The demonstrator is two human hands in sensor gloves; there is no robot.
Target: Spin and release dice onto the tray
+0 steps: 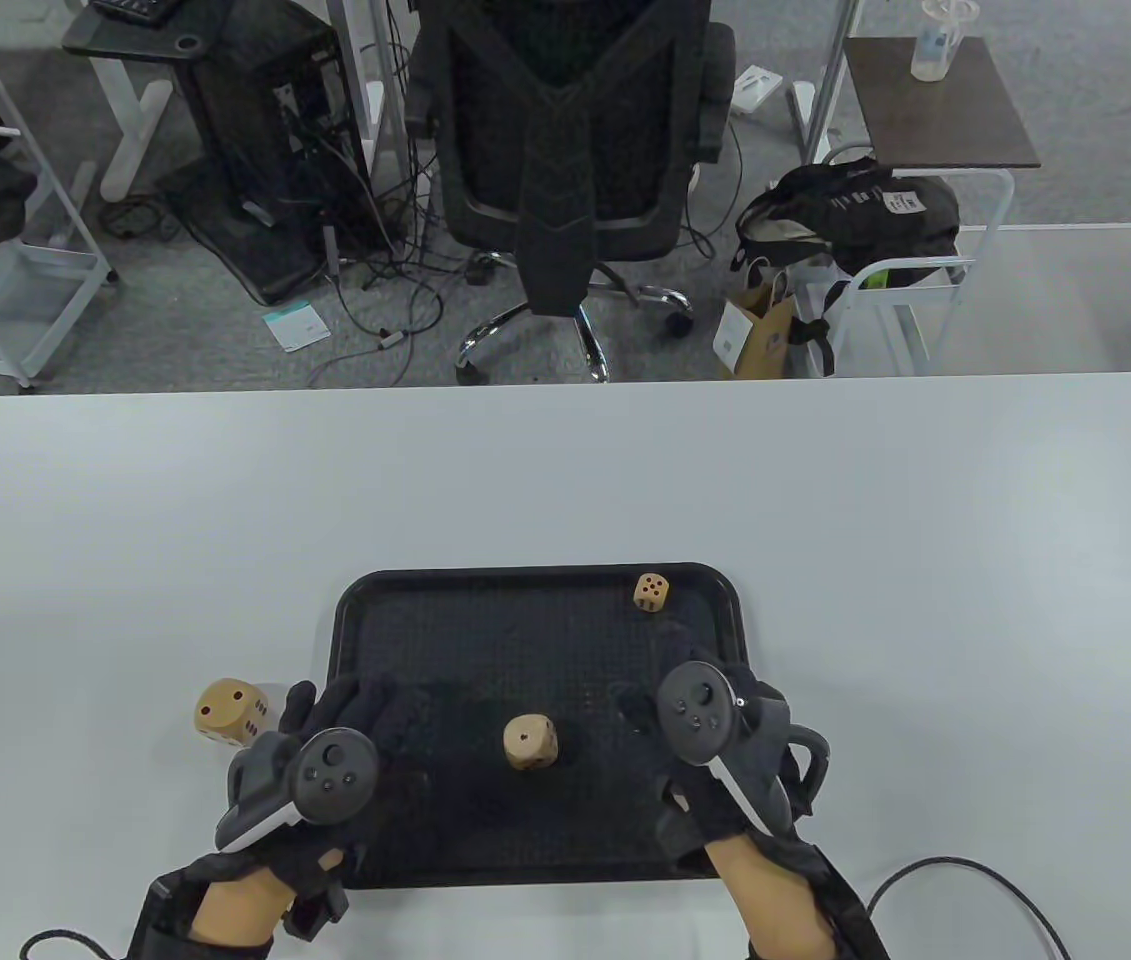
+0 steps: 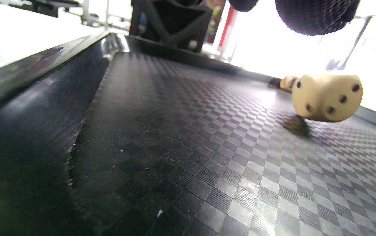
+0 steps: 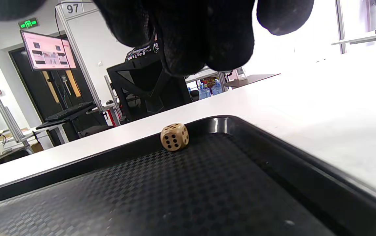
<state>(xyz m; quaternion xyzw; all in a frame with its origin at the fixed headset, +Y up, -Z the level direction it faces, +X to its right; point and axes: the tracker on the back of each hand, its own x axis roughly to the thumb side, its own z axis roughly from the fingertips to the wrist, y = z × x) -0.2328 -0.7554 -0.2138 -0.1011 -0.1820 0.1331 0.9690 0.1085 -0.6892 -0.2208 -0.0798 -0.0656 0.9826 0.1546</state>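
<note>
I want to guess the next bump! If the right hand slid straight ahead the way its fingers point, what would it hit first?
Probably the small die near the tray's far right corner; the right hand points roughly toward it, though depth is unclear.

"97" on placard (image 3: 72,8) (top of partition post); other text illegible.

Background, beyond the hands: a white counter (image 1: 565,470) spans the scene. Past its far edge, straight ahead, stands a black mesh office chair (image 1: 570,140) on a chrome base. Ahead and left, a black computer tower (image 1: 265,130) with tangled cables (image 1: 385,290). Ahead and right, a black bag (image 1: 850,215) on a white cart, beside a small brown side table (image 1: 935,105) bearing a clear bottle (image 1: 937,40). A lit monitor (image 3: 48,50) hangs far left.
</note>
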